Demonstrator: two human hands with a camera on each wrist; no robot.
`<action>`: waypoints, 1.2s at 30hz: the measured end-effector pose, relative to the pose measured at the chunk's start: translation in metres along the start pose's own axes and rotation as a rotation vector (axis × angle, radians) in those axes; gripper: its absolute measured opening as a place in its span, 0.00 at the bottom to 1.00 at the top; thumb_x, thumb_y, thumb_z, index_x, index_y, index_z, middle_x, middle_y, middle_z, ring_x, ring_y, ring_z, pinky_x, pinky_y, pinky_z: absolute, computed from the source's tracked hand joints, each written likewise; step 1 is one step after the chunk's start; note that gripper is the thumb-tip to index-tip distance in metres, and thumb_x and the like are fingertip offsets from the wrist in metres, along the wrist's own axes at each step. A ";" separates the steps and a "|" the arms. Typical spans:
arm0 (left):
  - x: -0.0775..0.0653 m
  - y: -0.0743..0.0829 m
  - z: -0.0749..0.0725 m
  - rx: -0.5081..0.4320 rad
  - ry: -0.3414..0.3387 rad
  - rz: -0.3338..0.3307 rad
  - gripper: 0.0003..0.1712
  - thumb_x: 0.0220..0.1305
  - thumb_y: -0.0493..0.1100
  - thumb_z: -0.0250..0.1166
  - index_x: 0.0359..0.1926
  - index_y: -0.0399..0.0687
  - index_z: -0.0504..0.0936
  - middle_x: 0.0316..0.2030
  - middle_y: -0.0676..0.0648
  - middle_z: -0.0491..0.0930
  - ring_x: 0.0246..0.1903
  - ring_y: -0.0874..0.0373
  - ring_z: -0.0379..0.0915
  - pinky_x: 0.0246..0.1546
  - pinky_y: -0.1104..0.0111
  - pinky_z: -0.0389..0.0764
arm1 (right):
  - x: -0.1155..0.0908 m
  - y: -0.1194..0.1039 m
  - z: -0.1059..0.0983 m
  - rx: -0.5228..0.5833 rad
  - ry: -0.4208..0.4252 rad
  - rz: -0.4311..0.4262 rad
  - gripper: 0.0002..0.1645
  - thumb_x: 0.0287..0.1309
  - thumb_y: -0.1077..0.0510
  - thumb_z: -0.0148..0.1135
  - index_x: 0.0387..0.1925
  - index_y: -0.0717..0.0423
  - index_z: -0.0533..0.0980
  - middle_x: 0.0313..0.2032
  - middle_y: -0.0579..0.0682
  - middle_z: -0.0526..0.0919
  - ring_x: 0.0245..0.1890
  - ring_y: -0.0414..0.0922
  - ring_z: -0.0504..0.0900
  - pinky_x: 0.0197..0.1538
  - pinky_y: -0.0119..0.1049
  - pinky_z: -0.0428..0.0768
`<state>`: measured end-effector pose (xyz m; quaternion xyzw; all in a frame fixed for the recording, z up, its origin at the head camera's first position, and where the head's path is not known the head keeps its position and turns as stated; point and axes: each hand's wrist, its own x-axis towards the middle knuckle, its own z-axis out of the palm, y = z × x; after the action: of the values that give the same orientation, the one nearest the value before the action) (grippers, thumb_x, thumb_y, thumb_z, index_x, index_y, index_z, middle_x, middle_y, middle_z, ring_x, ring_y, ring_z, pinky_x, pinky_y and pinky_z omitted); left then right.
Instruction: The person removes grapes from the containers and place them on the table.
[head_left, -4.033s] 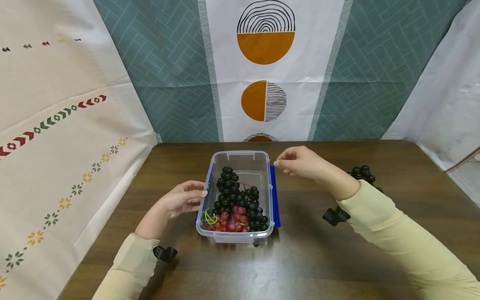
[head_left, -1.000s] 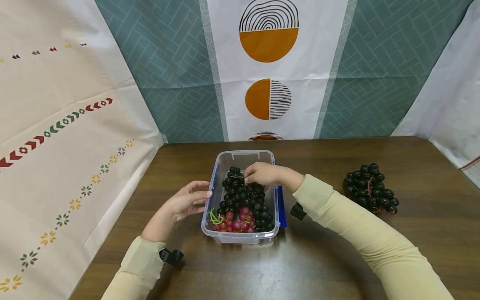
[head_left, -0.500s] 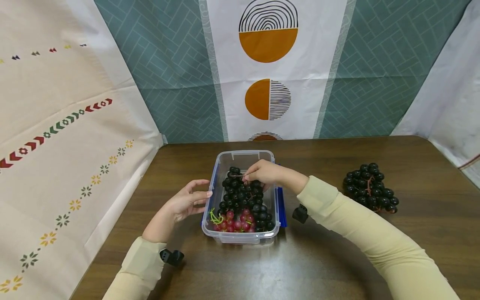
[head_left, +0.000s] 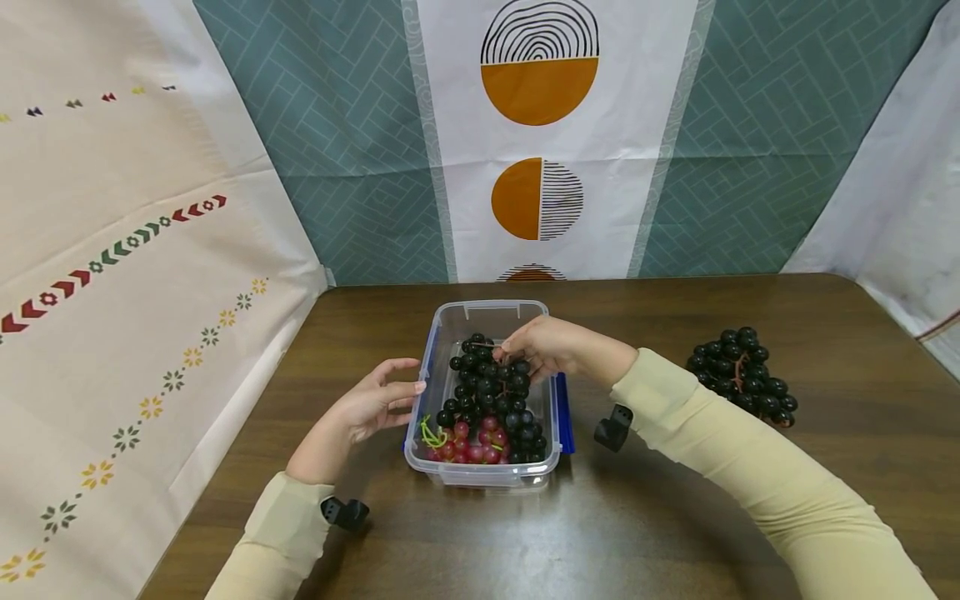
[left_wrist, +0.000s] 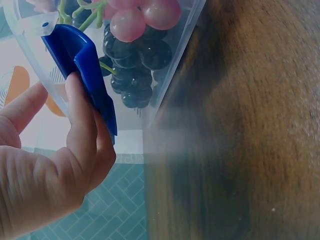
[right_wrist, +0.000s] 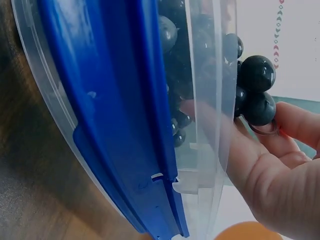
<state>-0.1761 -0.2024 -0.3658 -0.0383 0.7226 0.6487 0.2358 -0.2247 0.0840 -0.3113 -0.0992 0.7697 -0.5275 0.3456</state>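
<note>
In the head view a clear plastic container (head_left: 441, 333) with blue side latches (head_left: 564, 417) stands on the table. Inside lie black grapes (head_left: 487, 387) and, at the near end, red grapes (head_left: 474, 450) with a green stem (head_left: 430, 433). My right hand (head_left: 551, 346) reaches over the container's right side and pinches the stem of a black grape bunch; part of the bunch rises above the rim in the right wrist view. Against the left wall rests my left hand (head_left: 378, 400), its fingers touching the left latch (left_wrist: 85, 65) in the left wrist view.
Another black grape bunch (head_left: 738, 379) lies on the wooden table (head_left: 615, 533) to the right. Patterned cloths hang behind the table and at both sides. Each wrist carries a small black camera.
My right hand was beyond the container's right rim, then came in over the grapes. Since half a second ago it has shifted slightly right, drawing the black bunch along. My left hand stays put.
</note>
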 end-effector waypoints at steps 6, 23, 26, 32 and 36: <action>0.002 0.002 0.002 -0.007 -0.021 0.013 0.36 0.66 0.42 0.59 0.69 0.45 0.52 0.44 0.49 0.74 0.46 0.55 0.74 0.46 0.63 0.78 | -0.004 0.003 -0.004 0.065 0.017 0.004 0.21 0.70 0.58 0.44 0.56 0.65 0.73 0.49 0.54 0.78 0.44 0.45 0.79 0.44 0.44 0.80; 0.001 0.002 0.001 -0.031 -0.043 0.014 0.33 0.67 0.41 0.58 0.68 0.42 0.54 0.43 0.49 0.74 0.44 0.57 0.75 0.43 0.66 0.79 | -0.010 0.013 -0.011 0.281 -0.058 -0.019 0.23 0.72 0.55 0.41 0.58 0.64 0.71 0.33 0.48 0.75 0.28 0.43 0.81 0.38 0.40 0.83; 0.001 0.002 0.001 -0.029 -0.047 0.016 0.34 0.67 0.41 0.58 0.68 0.42 0.54 0.44 0.48 0.74 0.44 0.57 0.75 0.44 0.66 0.79 | -0.011 0.013 -0.011 0.301 -0.061 -0.030 0.22 0.72 0.55 0.40 0.57 0.63 0.71 0.35 0.48 0.75 0.29 0.44 0.81 0.39 0.41 0.83; 0.000 0.001 0.001 -0.022 -0.039 0.015 0.33 0.67 0.41 0.58 0.68 0.42 0.54 0.44 0.48 0.74 0.43 0.58 0.75 0.43 0.66 0.79 | -0.013 0.013 -0.012 0.352 -0.074 -0.061 0.22 0.73 0.55 0.39 0.57 0.63 0.72 0.37 0.47 0.76 0.31 0.45 0.81 0.40 0.42 0.83; -0.001 0.001 0.000 -0.021 -0.042 0.012 0.34 0.67 0.41 0.59 0.68 0.42 0.54 0.43 0.49 0.75 0.43 0.60 0.76 0.43 0.66 0.79 | -0.014 0.011 -0.012 0.402 -0.084 -0.078 0.20 0.73 0.55 0.39 0.48 0.58 0.76 0.37 0.46 0.79 0.33 0.46 0.83 0.40 0.43 0.83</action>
<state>-0.1757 -0.2026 -0.3650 -0.0229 0.7107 0.6584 0.2468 -0.2192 0.1050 -0.3128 -0.0798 0.6294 -0.6789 0.3696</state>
